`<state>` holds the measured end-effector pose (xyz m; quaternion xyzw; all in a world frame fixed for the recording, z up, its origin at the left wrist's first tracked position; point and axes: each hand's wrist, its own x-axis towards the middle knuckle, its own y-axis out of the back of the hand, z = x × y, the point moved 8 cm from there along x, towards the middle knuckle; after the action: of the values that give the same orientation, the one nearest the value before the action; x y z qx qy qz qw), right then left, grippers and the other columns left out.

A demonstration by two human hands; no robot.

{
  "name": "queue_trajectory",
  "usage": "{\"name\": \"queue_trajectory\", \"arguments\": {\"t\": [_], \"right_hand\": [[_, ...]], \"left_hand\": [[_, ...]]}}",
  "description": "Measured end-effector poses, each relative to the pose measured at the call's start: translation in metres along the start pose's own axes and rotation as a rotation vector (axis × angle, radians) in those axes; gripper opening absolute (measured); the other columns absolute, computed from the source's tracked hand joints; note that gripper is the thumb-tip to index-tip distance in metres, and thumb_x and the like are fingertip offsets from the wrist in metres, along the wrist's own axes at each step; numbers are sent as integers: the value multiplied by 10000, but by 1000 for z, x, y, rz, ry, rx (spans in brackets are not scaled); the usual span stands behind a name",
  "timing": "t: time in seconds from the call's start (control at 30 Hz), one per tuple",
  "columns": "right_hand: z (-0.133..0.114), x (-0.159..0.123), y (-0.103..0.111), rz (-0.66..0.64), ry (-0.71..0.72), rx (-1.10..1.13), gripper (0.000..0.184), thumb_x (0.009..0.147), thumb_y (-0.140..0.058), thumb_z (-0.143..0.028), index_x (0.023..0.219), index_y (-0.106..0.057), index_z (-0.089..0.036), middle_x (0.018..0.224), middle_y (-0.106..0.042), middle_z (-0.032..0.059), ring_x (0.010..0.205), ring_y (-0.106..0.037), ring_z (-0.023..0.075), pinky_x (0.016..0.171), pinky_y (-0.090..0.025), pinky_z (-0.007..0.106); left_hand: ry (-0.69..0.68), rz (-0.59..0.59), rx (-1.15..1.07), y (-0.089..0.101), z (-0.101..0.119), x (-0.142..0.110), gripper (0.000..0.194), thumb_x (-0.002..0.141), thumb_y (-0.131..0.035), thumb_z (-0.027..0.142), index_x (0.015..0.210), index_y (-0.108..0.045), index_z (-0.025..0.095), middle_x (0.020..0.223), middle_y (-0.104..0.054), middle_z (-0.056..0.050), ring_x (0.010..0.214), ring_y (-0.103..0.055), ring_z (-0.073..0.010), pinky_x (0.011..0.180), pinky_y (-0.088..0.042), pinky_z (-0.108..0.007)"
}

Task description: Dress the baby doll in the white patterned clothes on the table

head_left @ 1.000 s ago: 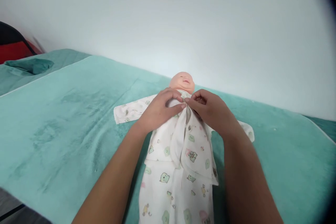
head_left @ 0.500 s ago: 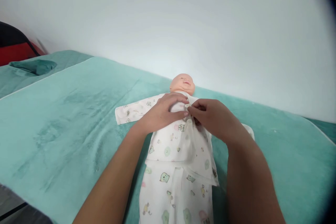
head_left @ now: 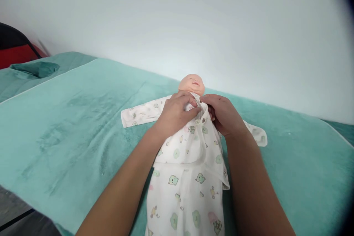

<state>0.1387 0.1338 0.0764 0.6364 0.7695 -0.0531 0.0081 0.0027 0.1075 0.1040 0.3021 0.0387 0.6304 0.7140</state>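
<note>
A baby doll [head_left: 191,84] lies on its back, dressed in a white baby shirt [head_left: 182,147] and matching trousers [head_left: 185,199] printed with small green animals. At the upper chest, my left hand [head_left: 178,112] rests on the shirt, with thumb and fingers pinching the cloth along the front opening. My right hand [head_left: 222,112] grips the other front edge near the collar, its thumb and forefinger close to the neck. The cloth between the hands is lifted and gaps a little. Below them, the front edges meet near the chest. Part of the right fingers is hidden behind the cloth.
A teal plush sheet [head_left: 77,118] covers the bed under the doll. Behind it rises a white wall [head_left: 155,22]. A folded green cloth [head_left: 35,69] lies at the far left, near a red and black object [head_left: 16,51]. The sheet's front edge shows at lower left.
My right hand has moved up along the shirt front toward the collar. My left hand has shifted slightly up too. More of the doll's far right sleeve now shows.
</note>
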Motion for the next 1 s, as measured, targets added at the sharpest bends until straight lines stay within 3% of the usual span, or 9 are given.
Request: {"name": "queue_trajectory", "arguments": {"t": [0.23, 0.33, 0.5, 0.67, 0.8, 1.0], "right_hand": [[-2, -1, -3, -35, 24, -2, 325, 796, -685, -326, 580, -478, -201, 482, -417, -70, 439, -333, 74, 416, -232, 231], [-2, 0, -1, -29, 20, 12, 317, 794, -684, -327, 576, -492, -201, 483, -416, -68, 431, -328, 74, 410, -238, 235], [-4, 0, 0, 9, 50, -47, 292, 782, -676, -293, 564, -505, -202, 480, -399, -67, 424, -308, 73, 408, -234, 245], [-4, -2, -1, 34, 75, -1, 278, 775, -661, -267, 562, -493, -204, 471, -376, -71, 422, -291, 71, 406, -211, 245], [-2, -2, 1, 37, 78, -8, 304, 778, -647, -294, 553, -460, -214, 461, -366, -66, 418, -282, 79, 410, -213, 256], [-5, -1, 0, 16, 131, -39, 318, 792, -650, -314, 558, -456, -218, 479, -351, -65, 426, -274, 81, 415, -214, 259]], "left_hand": [[10, 20, -57, 1, -4, 0, 80, 867, -620, 278, 815, -669, 242, 1255, -629, -18, 1251, -550, -221, 1129, -367, -405], [5, 13, -29, -1, -2, 0, 89, 866, -643, 319, 824, -669, 245, 1264, -631, -13, 1267, -540, -225, 1129, -363, -408], [18, -5, 14, -2, 0, 1, 74, 843, -641, 249, 774, -665, 240, 1238, -646, -7, 1255, -545, -224, 1132, -359, -410], [14, 16, 20, -3, 0, 3, 123, 873, -628, 313, 784, -653, 233, 1262, -644, -12, 1267, -538, -230, 1114, -383, -416], [45, 17, 60, -5, 0, 5, 118, 846, -628, 257, 734, -652, 230, 1236, -649, -16, 1254, -539, -250, 1074, -423, -427], [141, 18, -216, 2, -9, 3, 130, 841, -637, 274, 725, -661, 219, 1268, -645, -10, 1199, -589, -230, 1073, -422, -408]]}}
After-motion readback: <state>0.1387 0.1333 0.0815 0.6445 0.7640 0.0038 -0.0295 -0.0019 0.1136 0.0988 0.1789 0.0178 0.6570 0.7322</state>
